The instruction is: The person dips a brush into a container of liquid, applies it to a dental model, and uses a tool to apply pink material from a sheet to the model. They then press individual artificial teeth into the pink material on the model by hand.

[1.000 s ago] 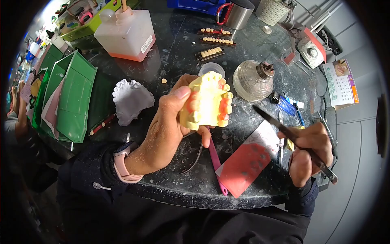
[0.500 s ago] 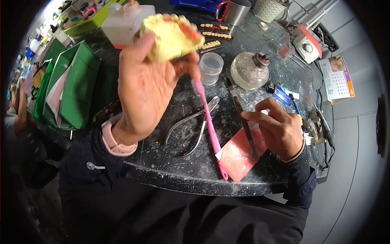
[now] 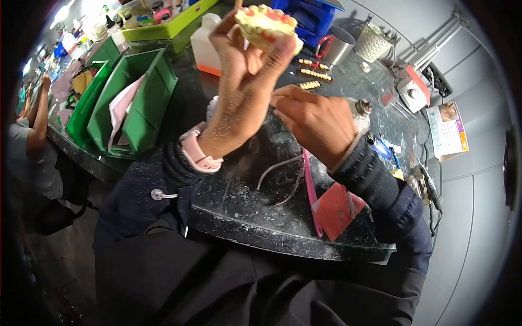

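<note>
Raised over the back of the bench, my left hand point(image 3: 244, 76) grips a yellow dental cast point(image 3: 266, 24) with red wax on it. My right hand point(image 3: 315, 117) is closed just below and right of it, over where the jar stood; what its fingers hold, if anything, is hidden. A pink brush handle point(image 3: 310, 190) lies beside metal pliers point(image 3: 288, 165), partly under my right hand. On the bench's front right is a pink wax sheet point(image 3: 335, 211) with a dark metal tool point(image 3: 350, 205) on it. A glass burner point(image 3: 361, 117) is partly behind my right wrist.
Green bins point(image 3: 155, 106) stand at the left, a plastic bottle point(image 3: 205, 49) behind them. Rows of teeth point(image 3: 315, 75), a metal mug point(image 3: 340, 46) and a white basket point(image 3: 372, 43) are at the back. A calendar point(image 3: 448, 127) stands right. Another person's arm point(image 3: 39, 117) shows far left.
The view has shifted, with the bench contents further right. My right hand has left the dark tool on the wax sheet and moved up near my left hand. The cast has tilted.
</note>
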### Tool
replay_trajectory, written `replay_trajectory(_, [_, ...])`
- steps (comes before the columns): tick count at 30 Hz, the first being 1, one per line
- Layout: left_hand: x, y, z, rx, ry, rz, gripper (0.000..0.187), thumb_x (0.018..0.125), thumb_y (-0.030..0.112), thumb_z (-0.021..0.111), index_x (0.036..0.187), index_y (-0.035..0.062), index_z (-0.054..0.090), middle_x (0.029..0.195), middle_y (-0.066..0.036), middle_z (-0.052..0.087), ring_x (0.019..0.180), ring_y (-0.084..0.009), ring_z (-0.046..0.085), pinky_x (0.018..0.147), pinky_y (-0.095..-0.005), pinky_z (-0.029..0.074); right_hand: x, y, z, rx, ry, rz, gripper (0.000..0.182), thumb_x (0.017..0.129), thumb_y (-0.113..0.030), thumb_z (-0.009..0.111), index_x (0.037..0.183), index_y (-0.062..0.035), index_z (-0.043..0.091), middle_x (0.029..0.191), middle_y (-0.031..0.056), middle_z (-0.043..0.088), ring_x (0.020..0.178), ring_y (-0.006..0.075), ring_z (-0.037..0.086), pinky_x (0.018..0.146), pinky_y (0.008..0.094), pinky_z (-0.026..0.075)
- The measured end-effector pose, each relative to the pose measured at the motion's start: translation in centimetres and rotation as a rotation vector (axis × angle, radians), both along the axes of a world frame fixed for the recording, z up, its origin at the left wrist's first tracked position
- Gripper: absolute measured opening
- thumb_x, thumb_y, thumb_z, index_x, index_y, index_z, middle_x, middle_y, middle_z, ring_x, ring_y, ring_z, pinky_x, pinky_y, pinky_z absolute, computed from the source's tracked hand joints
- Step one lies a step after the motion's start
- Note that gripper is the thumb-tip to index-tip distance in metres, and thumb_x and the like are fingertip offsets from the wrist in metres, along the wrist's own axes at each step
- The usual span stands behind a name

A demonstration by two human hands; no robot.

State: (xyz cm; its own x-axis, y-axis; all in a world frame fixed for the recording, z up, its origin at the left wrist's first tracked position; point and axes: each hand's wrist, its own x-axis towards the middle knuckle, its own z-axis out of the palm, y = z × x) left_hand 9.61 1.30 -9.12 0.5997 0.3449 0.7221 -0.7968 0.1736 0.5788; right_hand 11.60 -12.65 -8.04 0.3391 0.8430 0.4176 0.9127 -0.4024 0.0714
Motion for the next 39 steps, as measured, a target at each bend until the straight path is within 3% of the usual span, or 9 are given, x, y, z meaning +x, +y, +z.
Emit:
replay_trajectory(3, [-0.1, -0.2, 0.7, -0.007, -0.028, -0.056, 0.058, 0.084, 0.006, 0.064, 0.118, 0.0045, 0.017, 0.118, -0.015, 0.041, 0.111, -0.0176, 0.046, 0.098, -0.0318, 0.039, 1.1, 2.1, -0.9, -0.248, -0.061, -0.017, 0.007, 0.072, -0.007, 0.059, 0.078, -0.0068, 0.063, 0.081, 0.008, 0.061, 0.065, 0.0251, 0.064, 0.052, 0.0363, 0.051])
replay_trajectory(14, [-1.6, -1.3, 0.4, 0.01, 0.024, -0.112, 0.064, 0.082, 0.009, 0.067, 0.119, 0.0028, 0.016, 0.122, -0.019, 0.035, 0.116, -0.0234, 0.044, 0.1, -0.0369, 0.039, 2.1, 2.2, -4.2, 0.092, 0.018, 0.155, 0.014, 0.07, -0.008, 0.057, 0.084, -0.0053, 0.058, 0.078, 0.0117, 0.058, 0.065, 0.0289, 0.06, 0.05, 0.0399, 0.047])
replay_trajectory(17, [-1.4, -1.6, -0.4, 0.012, -0.012, -0.112, 0.065, 0.082, 0.0, 0.063, 0.128, 0.0071, 0.018, 0.127, -0.018, 0.038, 0.116, -0.0263, 0.047, 0.1, -0.0391, 0.038, 0.1, 0.1, -1.0, -0.233, -0.02, 0.027, 0.013, 0.072, -0.01, 0.057, 0.084, -0.0059, 0.056, 0.077, 0.0102, 0.056, 0.06, 0.0264, 0.059, 0.048, 0.038, 0.047])
replay_trajectory(19, [-2.0, -2.0, 0.0, -0.041, 0.01, -0.196, 0.065, 0.08, 0.002, 0.067, 0.119, 0.0034, 0.016, 0.123, -0.02, 0.037, 0.116, -0.0233, 0.045, 0.099, -0.0381, 0.04, -2.2, -1.8, 1.3, -0.056, 0.079, -0.015, 0.005, 0.074, -0.009, 0.057, 0.078, -0.008, 0.057, 0.076, 0.0075, 0.055, 0.05, 0.0234, 0.056, 0.043, 0.0346, 0.046])
replay_trajectory(21, [-2.4, -2.3, -0.2, -0.046, 0.01, -0.244, 0.065, 0.079, 0.001, 0.068, 0.119, 0.0032, 0.017, 0.123, -0.02, 0.038, 0.116, -0.0233, 0.046, 0.098, -0.0372, 0.041, -3.9, -4.1, 2.8, 0.13, 0.167, -0.047, 0.01, 0.068, -0.003, 0.066, 0.077, -0.0058, 0.063, 0.08, 0.009, 0.063, 0.058, 0.0196, 0.061, 0.049, 0.0283, 0.048])
replay_trajectory(26, [-3.9, -3.7, -1.1, 0.159, 0.022, -0.296, 0.075, 0.069, -0.002, 0.076, 0.116, 0.0089, 0.019, 0.126, -0.019, 0.032, 0.119, -0.0262, 0.044, 0.093, -0.0358, 0.047, -4.9, -9.0, 5.9, 0.503, 0.203, -0.201, 0.024, 0.061, 0.013, 0.065, 0.08, -0.0027, 0.064, 0.082, 0.0066, 0.065, 0.062, 0.0102, 0.06, 0.05, 0.0226, 0.048])
replay_trajectory(31, [-5.4, -4.8, -2.1, 0.289, 0.181, -0.45, 0.083, 0.06, -0.003, 0.081, 0.118, 0.0148, 0.023, 0.125, -0.019, 0.034, 0.11, -0.0309, 0.051, 0.086, -0.0405, 0.052, -4.0, -10.9, 4.1, 0.749, 0.318, -0.051, 0.033, 0.066, 0.01, 0.07, 0.094, 0.0023, 0.055, 0.09, 0.0103, 0.063, 0.085, 0.021, 0.067, 0.075, 0.0289, 0.057])
replay_trajectory(36, [-5.5, -5.0, -2.7, 0.429, 0.19, -0.428, 0.091, 0.051, 0.004, 0.087, 0.115, 0.0136, 0.023, 0.119, -0.022, 0.038, 0.107, -0.0274, 0.052, 0.088, -0.0387, 0.049, -4.7, -11.5, 3.4, 0.544, 0.261, -0.005, 0.043, 0.068, 0.014, 0.067, 0.099, -0.0001, 0.041, 0.088, 0.0189, 0.062, 0.085, 0.0277, 0.066, 0.078, 0.0415, 0.056])
replay_trajectory(39, [-5.6, -4.8, -2.0, 0.607, 0.181, -0.376, 0.098, 0.045, 0.009, 0.091, 0.115, 0.0123, 0.022, 0.117, -0.022, 0.039, 0.104, -0.0248, 0.052, 0.087, -0.039, 0.046, -5.1, -11.9, 2.8, 0.544, 0.423, 0.012, 0.041, 0.069, 0.009, 0.071, 0.099, -0.0006, 0.045, 0.086, 0.0183, 0.064, 0.086, 0.0291, 0.066, 0.078, 0.0422, 0.055])
